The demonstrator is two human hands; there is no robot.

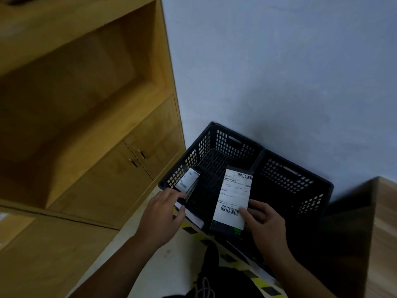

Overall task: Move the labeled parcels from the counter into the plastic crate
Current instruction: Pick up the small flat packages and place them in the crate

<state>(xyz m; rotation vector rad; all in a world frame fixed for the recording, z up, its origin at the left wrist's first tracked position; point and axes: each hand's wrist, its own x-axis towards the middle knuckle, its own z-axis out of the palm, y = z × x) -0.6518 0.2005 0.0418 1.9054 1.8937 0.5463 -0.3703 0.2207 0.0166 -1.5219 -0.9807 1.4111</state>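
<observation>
A black perforated plastic crate (217, 137) stands on the floor against the wall, with a second black crate (300, 179) touching its right side. My right hand (265, 222) grips the lower right edge of a tall dark parcel (233, 197) with a white barcode label, held tilted over the left crate's near rim. My left hand (162, 211) holds a smaller dark parcel (189, 181) with a white label at the crate's left wall, just inside the rim. The crate floor that shows between the parcels is bare.
A wooden shelf unit with cupboard doors (120, 166) rises on the left. A wooden counter corner (384, 222) stands at the right. Yellow and black striped tape (247, 267) runs along the floor under the crates. A dark shoe (211, 252) is below the crate.
</observation>
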